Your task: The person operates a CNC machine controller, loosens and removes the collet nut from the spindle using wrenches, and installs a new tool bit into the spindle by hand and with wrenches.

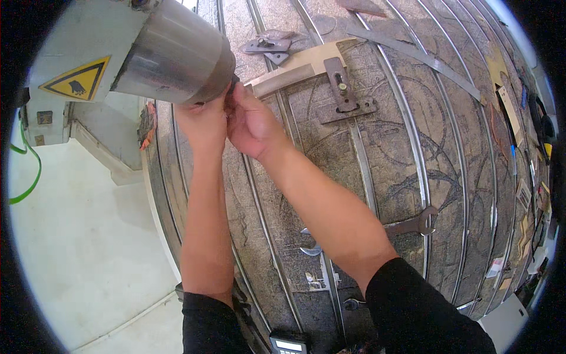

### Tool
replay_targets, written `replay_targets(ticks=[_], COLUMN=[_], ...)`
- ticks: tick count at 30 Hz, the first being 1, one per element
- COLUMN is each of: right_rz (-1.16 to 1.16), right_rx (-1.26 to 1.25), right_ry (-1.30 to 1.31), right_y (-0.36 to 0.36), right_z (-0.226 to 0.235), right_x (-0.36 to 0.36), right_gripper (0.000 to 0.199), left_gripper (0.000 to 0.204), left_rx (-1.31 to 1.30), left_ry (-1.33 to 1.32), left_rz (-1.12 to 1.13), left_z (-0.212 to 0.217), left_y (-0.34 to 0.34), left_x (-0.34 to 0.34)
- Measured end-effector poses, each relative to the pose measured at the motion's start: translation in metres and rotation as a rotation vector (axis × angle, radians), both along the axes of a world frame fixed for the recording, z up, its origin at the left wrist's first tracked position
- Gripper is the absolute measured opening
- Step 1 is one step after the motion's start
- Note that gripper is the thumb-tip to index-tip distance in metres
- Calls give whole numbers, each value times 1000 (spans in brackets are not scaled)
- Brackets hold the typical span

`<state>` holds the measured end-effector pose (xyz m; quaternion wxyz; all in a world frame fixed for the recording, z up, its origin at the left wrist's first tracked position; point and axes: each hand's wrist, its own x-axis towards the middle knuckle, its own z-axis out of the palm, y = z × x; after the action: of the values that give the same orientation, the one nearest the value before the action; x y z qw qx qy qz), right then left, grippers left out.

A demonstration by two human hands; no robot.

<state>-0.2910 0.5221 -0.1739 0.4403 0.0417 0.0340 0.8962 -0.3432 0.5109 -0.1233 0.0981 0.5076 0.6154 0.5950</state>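
Note:
A grey metal cylindrical machine spindle head comes down from the upper left. Both my hands are at its lower end, close against each other. My left hand is closed just under the rim, its fingertips hidden by the spindle and my other hand. My right hand has its thumb up and fingers curled in beside a small dark part at the spindle's end. What the hands grip is mostly hidden. Beyond them, a pale flat bar lies by a dark steel clamp.
The bed is slotted with metal rails. A long steel straightedge lies far right, more clamp plates beyond my hands. A large wrench lies by my right forearm, a smaller wrench and calculator nearer. The machine housing bears a yellow warning sign.

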Motion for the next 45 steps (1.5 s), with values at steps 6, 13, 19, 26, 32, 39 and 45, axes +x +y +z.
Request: replay_targets(ticks=[6,13,19,26,32,39,45], right_rz=[-6,22,-486,-511,-719,-649,-377], right_rx=[-100,184,795,817,589,686,730], right_ry=[-102,-476,-1164,-1425,-1170,-1093,-1229], right_y=[3,17,37,31,24,32,38], right_z=[20,-11,-20,-8,-8,-20,-9], right_x=[1,25,29,36,27,27,33], right_gripper=[28,25,15,18,21,35,43], left_gripper=[32,42,36,42,38,30,31], left_rx=[-80,-106,51,80,47,5,-46], left_ry=[-17,288,217,109,170,169,113], left_rz=[4,135,87,-14,26,25,59], left_z=[-1,10,1,-4,-3,1,4], left_y=[-4,-1,10,13,10,8,6], left_x=[-6,2,6,2,-7,-2,2])
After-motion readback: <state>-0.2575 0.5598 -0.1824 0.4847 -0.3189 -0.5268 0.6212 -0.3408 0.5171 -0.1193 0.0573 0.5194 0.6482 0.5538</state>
